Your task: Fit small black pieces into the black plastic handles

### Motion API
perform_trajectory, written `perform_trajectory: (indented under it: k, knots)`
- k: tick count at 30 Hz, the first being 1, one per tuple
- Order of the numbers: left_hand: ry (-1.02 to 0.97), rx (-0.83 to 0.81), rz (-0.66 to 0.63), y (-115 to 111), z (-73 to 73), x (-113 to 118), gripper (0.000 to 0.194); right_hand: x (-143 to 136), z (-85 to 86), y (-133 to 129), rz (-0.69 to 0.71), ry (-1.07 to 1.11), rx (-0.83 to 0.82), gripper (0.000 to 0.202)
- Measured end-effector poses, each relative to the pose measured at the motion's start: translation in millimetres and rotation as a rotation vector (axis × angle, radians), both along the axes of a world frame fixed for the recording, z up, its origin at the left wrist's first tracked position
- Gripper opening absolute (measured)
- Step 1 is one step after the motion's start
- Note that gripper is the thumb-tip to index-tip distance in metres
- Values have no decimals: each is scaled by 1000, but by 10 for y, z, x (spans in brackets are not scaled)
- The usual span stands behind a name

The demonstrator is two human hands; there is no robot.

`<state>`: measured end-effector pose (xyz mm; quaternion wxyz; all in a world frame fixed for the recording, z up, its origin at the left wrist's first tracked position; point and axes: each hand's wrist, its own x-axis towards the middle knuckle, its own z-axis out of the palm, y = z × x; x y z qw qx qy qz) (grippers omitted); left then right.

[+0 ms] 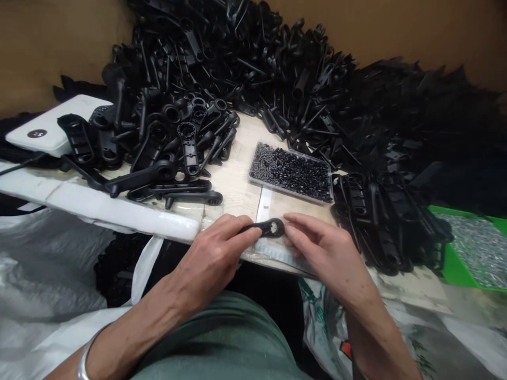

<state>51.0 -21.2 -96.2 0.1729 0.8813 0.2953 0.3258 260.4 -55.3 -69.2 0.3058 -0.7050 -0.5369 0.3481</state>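
Note:
My left hand (219,245) is closed on a black plastic handle (273,228) over the front edge of the table. The handle's ring-shaped end points right, and its round hole shows; my left fingers cover the rest. Close by the ring end is my right hand (322,245), thumb and forefinger curled together at its edge. Whatever sits between those right fingertips is too small or hidden to name. Just beyond the hands lies a clear plastic box (257,182) of small black pieces and small grey metallic pieces.
Black handles are heaped on the left (189,148), with a large pile of black parts (237,58) behind. More handles (390,211) lie at right, beside a green tray (451,264) of small shiny metal pieces. A white device (51,124) lies far left; white padding (119,208) lines the table edge.

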Motion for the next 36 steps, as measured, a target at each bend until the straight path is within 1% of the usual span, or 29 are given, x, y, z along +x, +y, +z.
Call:
perform_trajectory:
  k: [4, 6, 7, 9, 12, 14, 17, 20, 24, 26, 28, 30, 31, 33, 36]
  knots:
    - [-24, 5, 12, -15, -2, 14, 37, -9, -23, 6, -39, 102, -11, 31]
    - [-59, 52, 38, -16, 21, 24, 35, -17, -33, 14, -52, 151, -11, 32]
    - [-75, 100, 51, -11, 39, 31, 33, -18, -39, 17, -59, 159, 3, 32]
    - [-80, 253, 71, 13, 80, 48, 26, -13, -56, 19, -76, 121, 65, 31]
    - [48, 497, 47, 70, 117, 75, 17, 10, -93, 3, -87, 20, 171, 29]
    - [142, 565, 25, 102, 113, 90, 14, 27, -121, -17, -71, 0, 197, 29]
    - [151, 587, 29, 119, 92, 95, 14, 52, -150, -45, -51, 14, 201, 27]
    - [120, 551, 73, 101, 92, 69, 18, 85, -147, -45, -48, 11, 202, 26]
    - [175, 415, 174, 64, 134, -19, 26, 86, -81, -15, 5, -86, 225, 20]
    - [204, 354, 227, 56, 163, -64, 29, 27, -35, -8, 100, -168, 271, 15]
    - [239, 285, 257, 59, 190, -88, 33, -70, 1, -8, 244, -240, 289, 13]
    - [293, 199, 248, 70, 209, -84, 36, -179, 13, -6, 351, -313, 261, 15]
    - [315, 159, 231, 77, 217, -74, 36, -228, 10, -3, 372, -351, 245, 15]
    - [354, 94, 190, 94, 227, -48, 35, -301, -6, 13, 372, -411, 225, 15]
    - [386, 45, 171, 112, 238, -21, 32, -352, -29, 53, 360, -435, 201, 15]
